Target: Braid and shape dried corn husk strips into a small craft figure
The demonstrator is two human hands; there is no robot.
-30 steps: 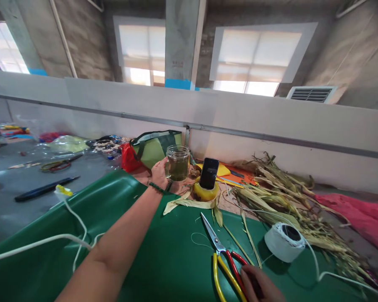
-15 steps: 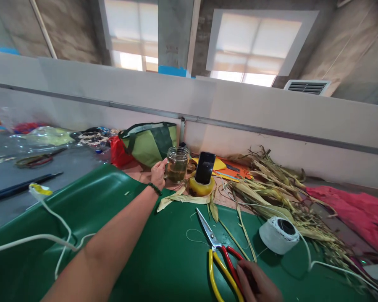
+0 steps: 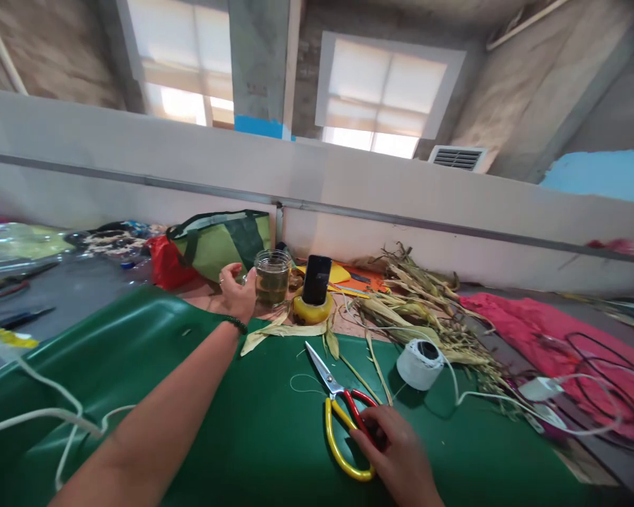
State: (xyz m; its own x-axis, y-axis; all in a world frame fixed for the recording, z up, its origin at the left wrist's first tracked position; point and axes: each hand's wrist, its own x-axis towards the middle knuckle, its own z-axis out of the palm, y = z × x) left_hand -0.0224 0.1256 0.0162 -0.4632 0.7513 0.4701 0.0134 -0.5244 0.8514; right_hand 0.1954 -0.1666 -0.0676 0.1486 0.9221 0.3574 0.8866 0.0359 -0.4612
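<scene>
My left hand reaches far across the green mat with its fingers spread, just left of a glass mug of greenish liquid that stands on the table; whether it touches the mug I cannot tell. My right hand rests at the near edge with its fingers hooked in the red handle of the scissors. These lie flat with their blades pointing away; the other handle is yellow.
A black phone stands in a yellow tape roll right of the mug. Dried corn husks, a white twine spool, a red cloth, a green bag and a white cord lie around. A partition wall closes the back.
My left hand lowered the mug onto the table and opened its fingers. My right hand stayed on the scissors. The camera swung to the right.
</scene>
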